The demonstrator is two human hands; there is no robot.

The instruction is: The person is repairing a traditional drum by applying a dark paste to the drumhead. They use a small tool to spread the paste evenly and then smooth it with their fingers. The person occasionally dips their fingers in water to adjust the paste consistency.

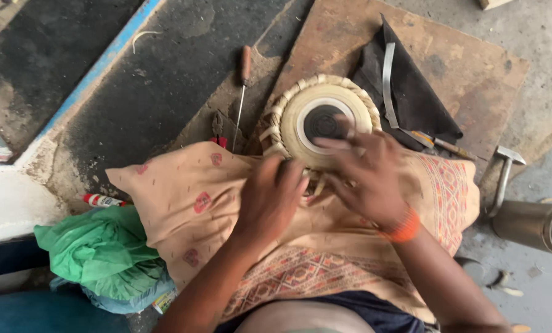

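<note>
A small hand drum (316, 117) with a cream skin, a black centre spot and a braided strap ring around its rim sits at the far edge of a beige patterned cloth (189, 191) spread over the person's lap. The drum head faces up toward the camera.

The left hand (273, 197) rests on the near side of the drum, fingers curled down against the rim where it meets the cloth; it appears closed on the rim, though the fingertips are hidden. The right hand (368, 176) lies on the drum's near right edge, fingers spread apart and slightly blurred, their tips reaching onto the skin. It holds nothing that can be made out. An orange band (404, 227) circles the right wrist.

Beyond the drum, a brown board (473, 68) lies on the floor. A dark cloth (411, 92) is on it, with a pale strip (387, 74) lying across the cloth. A small tool with a yellowish handle (433, 142) lies just beside the cloth's near corner. A metal hammer (504, 172) lies on the floor at right, near a metal cylinder (531, 225).

Left of the drum, an awl with a wooden handle (243, 80) and red-handled pliers (218, 129) lie on the dark floor. A small red and white tube (102, 200) lies just beside the cloth's left corner, and a crumpled green bag (100, 250) sits against the cloth at lower left.
</note>
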